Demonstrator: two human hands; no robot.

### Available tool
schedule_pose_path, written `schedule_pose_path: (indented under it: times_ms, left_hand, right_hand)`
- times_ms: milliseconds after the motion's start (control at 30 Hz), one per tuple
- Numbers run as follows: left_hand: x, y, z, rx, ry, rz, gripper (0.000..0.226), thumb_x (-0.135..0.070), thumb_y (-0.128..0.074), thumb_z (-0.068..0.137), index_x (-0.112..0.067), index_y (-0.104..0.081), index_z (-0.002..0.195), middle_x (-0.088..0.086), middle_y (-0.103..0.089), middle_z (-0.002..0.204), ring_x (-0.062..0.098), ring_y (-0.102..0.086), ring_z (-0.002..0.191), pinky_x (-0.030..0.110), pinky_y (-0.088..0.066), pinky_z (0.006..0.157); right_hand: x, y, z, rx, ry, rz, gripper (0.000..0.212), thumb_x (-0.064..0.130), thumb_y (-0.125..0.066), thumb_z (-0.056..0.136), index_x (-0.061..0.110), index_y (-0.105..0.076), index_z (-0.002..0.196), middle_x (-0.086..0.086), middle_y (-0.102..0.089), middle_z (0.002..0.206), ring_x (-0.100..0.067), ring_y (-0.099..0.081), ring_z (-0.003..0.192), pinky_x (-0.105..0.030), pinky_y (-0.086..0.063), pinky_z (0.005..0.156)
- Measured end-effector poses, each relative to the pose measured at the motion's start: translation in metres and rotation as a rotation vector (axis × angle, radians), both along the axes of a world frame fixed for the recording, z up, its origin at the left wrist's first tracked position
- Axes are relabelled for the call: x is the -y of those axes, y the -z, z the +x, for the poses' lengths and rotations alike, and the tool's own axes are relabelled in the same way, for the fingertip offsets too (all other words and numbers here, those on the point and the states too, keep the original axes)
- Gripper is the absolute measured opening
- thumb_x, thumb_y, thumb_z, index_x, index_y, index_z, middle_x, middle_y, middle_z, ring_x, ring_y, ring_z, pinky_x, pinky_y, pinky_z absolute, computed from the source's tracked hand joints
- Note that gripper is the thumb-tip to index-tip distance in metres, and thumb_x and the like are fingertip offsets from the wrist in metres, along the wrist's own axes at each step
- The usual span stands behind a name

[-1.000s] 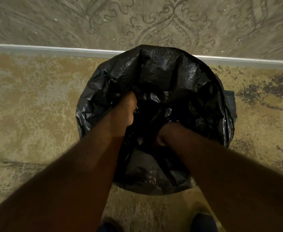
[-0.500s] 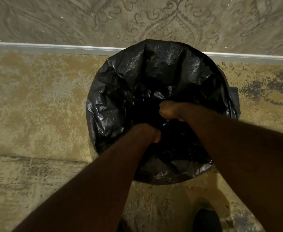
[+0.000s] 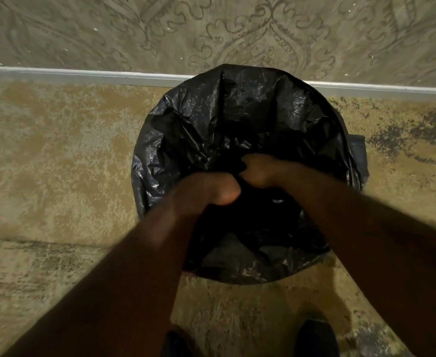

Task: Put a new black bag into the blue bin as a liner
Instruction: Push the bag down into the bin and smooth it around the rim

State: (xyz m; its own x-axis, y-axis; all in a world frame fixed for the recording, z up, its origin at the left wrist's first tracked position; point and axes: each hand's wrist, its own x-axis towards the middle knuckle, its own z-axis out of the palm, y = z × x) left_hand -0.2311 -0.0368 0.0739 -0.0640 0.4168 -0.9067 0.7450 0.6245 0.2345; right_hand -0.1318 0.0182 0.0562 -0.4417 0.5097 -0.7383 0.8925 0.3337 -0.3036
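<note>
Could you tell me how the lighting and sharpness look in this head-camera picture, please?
Head view: dim, warm light; small glints on the crinkled black bag, whose inside is too dark to read. Head view: the left hand, right hand and forearms are smeared by motion blur, so the grips are unclear. Head view: wide-angle bending bows the baseboard.

2 bare forearms fill the lower part of the view, with no sleeves, watch or bands on them; the left hand (image 3: 211, 188) and the right hand (image 3: 259, 171) wear no gloves or rings that can be made out; both are blurred at the edges; below them 2 dark shoes (image 3: 316, 338) show, the left one mostly hidden.
</note>
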Motion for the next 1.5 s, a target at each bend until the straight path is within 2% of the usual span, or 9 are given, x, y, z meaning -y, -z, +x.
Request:
schedule_pose_path:
  times_ms: [133,233,467,667,800,1067,1200,1367,1500]
  left_hand:
    - [-0.005,-0.016,-0.021,0.257,-0.658,0.257,0.026,-0.021,-0.041,0.101,-0.025,-0.050,0.077,-0.005,-0.048,0.079,0.007,-0.044,0.066,0.012,-0.038,0.049]
    - [0.001,-0.026,-0.027,0.435,-0.978,0.207,0.033,-0.039,-0.037,0.100,-0.025,-0.055,0.124,-0.002,-0.057,0.115,0.019,-0.055,0.105,0.030,-0.042,0.089]
    - [0.025,-0.062,-0.033,0.580,-1.180,0.473,0.041,-0.032,-0.040,0.100,-0.014,-0.053,0.135,0.008,-0.062,0.131,0.022,-0.066,0.106,0.030,-0.048,0.089]
    - [0.087,-0.084,-0.019,-0.137,-0.766,1.243,0.024,-0.022,-0.062,0.090,-0.013,-0.063,0.112,-0.004,-0.062,0.104,0.014,-0.062,0.096,0.028,-0.051,0.082]
    - [0.108,-0.069,-0.008,-0.423,-0.876,1.155,0.045,-0.026,-0.068,0.086,-0.001,-0.055,0.121,0.014,-0.047,0.113,0.023,-0.052,0.099,0.031,-0.049,0.085]
    - [0.110,-0.059,-0.010,-0.478,-0.964,1.182,0.038,-0.013,-0.059,0.094,0.016,-0.049,0.116,0.034,-0.049,0.103,0.019,-0.041,0.078,0.007,-0.034,0.070]
    - [0.112,-0.046,-0.007,-0.372,-1.249,1.160,0.029,-0.022,-0.044,0.101,0.006,-0.052,0.098,0.021,-0.056,0.085,0.024,-0.051,0.071,0.032,-0.047,0.068]
    - [0.112,-0.037,-0.004,-0.173,-1.589,1.078,0.034,-0.035,-0.033,0.104,-0.014,-0.059,0.097,-0.015,-0.052,0.078,-0.018,-0.054,0.065,0.000,-0.040,0.062]
    - [0.124,-0.030,-0.010,0.089,-1.735,0.932,0.066,-0.071,-0.028,0.087,-0.018,-0.066,0.093,0.008,-0.071,0.101,0.021,-0.068,0.098,0.042,-0.053,0.092]
  right_hand:
    - [0.041,-0.013,0.024,0.367,-0.476,-0.034,0.063,0.054,-0.028,0.098,0.024,-0.024,0.153,-0.005,-0.019,0.162,-0.031,-0.011,0.149,-0.059,0.001,0.116]
    - [0.059,-0.024,0.043,0.435,-0.510,-0.090,0.061,0.053,-0.018,0.100,0.026,-0.017,0.154,-0.003,-0.012,0.163,-0.031,-0.003,0.150,-0.066,0.016,0.111]
    - [0.074,-0.084,0.062,-0.156,-0.206,0.478,0.029,0.042,-0.045,0.094,0.024,-0.065,0.106,0.002,-0.067,0.101,-0.023,-0.057,0.110,-0.057,-0.008,0.117]
    - [0.105,-0.097,0.098,-0.527,0.659,0.880,0.026,0.023,-0.070,0.083,0.010,-0.054,0.098,-0.002,-0.049,0.094,-0.024,-0.051,0.084,-0.036,-0.044,0.071]
    - [0.108,-0.082,0.102,-0.413,1.337,0.404,0.041,0.043,-0.072,0.080,0.018,-0.043,0.093,0.002,-0.052,0.079,-0.016,-0.052,0.069,-0.029,-0.043,0.056]
    - [0.121,-0.076,0.102,-0.627,1.529,-0.066,0.040,0.044,-0.056,0.093,0.009,-0.066,0.108,-0.009,-0.073,0.101,-0.021,-0.073,0.090,-0.040,-0.061,0.079]
    - [0.133,-0.079,0.086,-0.758,1.527,-0.014,0.034,0.049,-0.041,0.098,0.024,-0.061,0.086,0.019,-0.066,0.059,0.014,-0.061,0.054,-0.002,-0.043,0.045]
    - [0.141,-0.071,0.063,-0.848,1.710,0.243,0.077,0.063,-0.036,0.088,-0.011,-0.048,0.069,-0.021,-0.052,0.056,-0.034,-0.048,0.049,-0.039,-0.044,0.046]
    - [0.141,-0.068,0.062,-0.917,1.805,0.167,0.073,0.077,-0.031,0.077,0.019,-0.075,0.083,0.001,-0.068,0.089,-0.009,-0.069,0.078,-0.032,-0.059,0.068]
